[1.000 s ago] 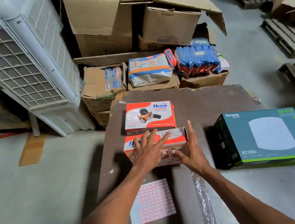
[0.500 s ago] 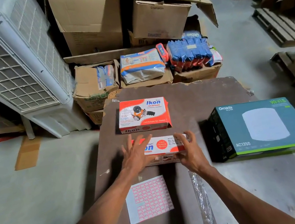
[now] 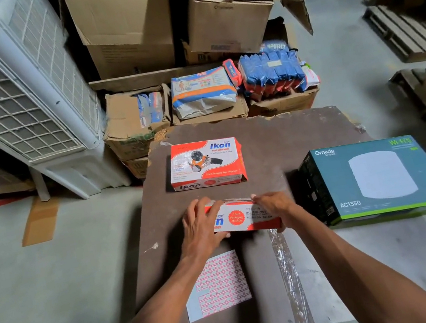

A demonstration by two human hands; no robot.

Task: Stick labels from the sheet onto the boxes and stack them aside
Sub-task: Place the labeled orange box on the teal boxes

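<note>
Both hands grip the near Ikon box by its ends; the left hand wraps the left end with its fingers over the top edge, and the right hand clamps the right end, so the box stands on a long edge with a printed side panel turned up toward the person, probably to offer a flat face for a label; whether its lower edge touches the counter I cannot tell. The label sheet lies flat on the counter just beside the left forearm, close at hand for peeling; a few cells at its near left corner look blank. A second Ikon box lies flat farther back, apart from the held one; the large Omada box sits at the right edge of the counter, perhaps as the base of the stack, though that is a guess.
</note>
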